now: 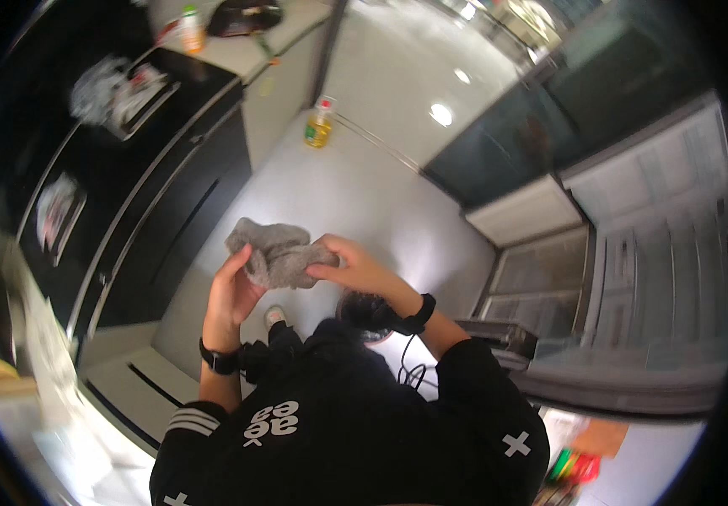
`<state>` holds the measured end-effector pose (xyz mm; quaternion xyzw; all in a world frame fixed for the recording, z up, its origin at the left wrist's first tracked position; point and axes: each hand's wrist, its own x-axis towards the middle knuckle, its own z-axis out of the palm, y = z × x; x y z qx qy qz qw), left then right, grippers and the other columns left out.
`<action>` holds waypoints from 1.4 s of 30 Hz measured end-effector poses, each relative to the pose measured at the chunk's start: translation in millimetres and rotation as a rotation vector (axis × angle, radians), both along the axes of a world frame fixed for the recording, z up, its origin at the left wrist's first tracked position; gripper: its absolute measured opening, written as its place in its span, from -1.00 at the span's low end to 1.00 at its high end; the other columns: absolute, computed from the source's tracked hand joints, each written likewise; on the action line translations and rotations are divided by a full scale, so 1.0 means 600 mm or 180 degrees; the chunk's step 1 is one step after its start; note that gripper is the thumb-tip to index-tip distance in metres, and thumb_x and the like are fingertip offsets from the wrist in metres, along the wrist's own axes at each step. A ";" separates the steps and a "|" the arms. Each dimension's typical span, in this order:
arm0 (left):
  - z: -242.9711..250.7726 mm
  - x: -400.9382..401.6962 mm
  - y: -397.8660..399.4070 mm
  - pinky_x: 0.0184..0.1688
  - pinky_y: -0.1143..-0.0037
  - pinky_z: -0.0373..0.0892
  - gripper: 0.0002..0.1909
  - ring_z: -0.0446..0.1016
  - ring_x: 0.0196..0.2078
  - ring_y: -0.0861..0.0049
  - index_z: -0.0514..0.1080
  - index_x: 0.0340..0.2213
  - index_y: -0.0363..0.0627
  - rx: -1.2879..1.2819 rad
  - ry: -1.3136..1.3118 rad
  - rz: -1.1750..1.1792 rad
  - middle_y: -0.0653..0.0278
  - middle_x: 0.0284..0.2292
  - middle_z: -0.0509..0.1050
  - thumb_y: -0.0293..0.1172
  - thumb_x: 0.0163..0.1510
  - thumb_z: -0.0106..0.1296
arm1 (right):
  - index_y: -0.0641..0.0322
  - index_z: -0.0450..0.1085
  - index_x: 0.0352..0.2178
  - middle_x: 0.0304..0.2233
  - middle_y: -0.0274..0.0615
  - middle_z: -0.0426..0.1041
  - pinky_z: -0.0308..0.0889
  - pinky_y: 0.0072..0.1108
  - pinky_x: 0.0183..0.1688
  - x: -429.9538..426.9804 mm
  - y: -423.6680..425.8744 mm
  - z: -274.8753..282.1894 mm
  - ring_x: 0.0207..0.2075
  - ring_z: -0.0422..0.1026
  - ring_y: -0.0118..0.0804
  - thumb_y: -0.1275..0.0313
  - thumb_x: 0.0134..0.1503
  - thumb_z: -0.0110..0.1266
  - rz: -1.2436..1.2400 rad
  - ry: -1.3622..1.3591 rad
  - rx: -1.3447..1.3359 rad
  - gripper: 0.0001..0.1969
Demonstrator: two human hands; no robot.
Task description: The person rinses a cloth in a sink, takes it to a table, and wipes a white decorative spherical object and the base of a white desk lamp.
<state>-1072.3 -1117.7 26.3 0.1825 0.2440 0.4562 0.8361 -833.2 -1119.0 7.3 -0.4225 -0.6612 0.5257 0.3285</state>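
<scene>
A folded grey cloth is held up in front of my body, above the floor. My left hand grips its left end, with the thumb on top and the fingers beneath. At the opposite end, my right hand pinches the cloth between thumb and fingers. The fabric looks thick and fuzzy, with a crease down its middle.
At my right an open refrigerator shows shelves and drawers. A yellow oil bottle stands on the floor ahead. Leftward is a black glass cooktop; beyond it a green-capped bottle stands on the counter. A black cable hangs near my right side.
</scene>
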 end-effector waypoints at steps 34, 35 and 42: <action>0.032 1.094 1.318 0.12 0.30 0.23 -0.33 0.30 0.07 0.25 0.14 0.08 -0.31 0.1141 0.0890 -0.1418 0.06 0.00 0.31 -0.59 -0.14 0.00 | 0.26 0.42 -0.37 -0.08 -0.11 0.39 0.23 -0.52 0.02 1.129 1.160 -0.027 0.02 0.31 -0.30 0.30 0.21 -0.05 -0.1065 0.1941 -0.0191 -0.77; 0.034 1.122 1.373 0.10 0.33 0.24 -0.31 0.32 0.05 0.25 0.15 0.07 -0.34 0.1033 0.0949 -0.1508 0.07 -0.02 0.33 -0.62 -0.20 -0.03 | 0.28 0.43 -0.31 -0.08 -0.11 0.39 0.22 -0.51 0.04 1.165 1.212 -0.020 0.02 0.32 -0.31 0.31 0.22 -0.06 -0.1068 0.1796 -0.0346 -0.76; 0.102 1.502 1.723 -0.03 0.47 0.33 -0.37 0.40 -0.11 0.37 0.25 -0.04 -0.37 0.0892 0.0965 -0.2283 0.09 -0.15 0.40 -0.61 -0.28 -0.11 | 0.18 0.05 0.12 0.03 -0.12 0.26 0.18 -0.44 0.11 1.466 1.560 0.036 0.08 0.26 -0.28 0.33 0.13 0.08 -0.0981 0.2318 -0.0121 -0.43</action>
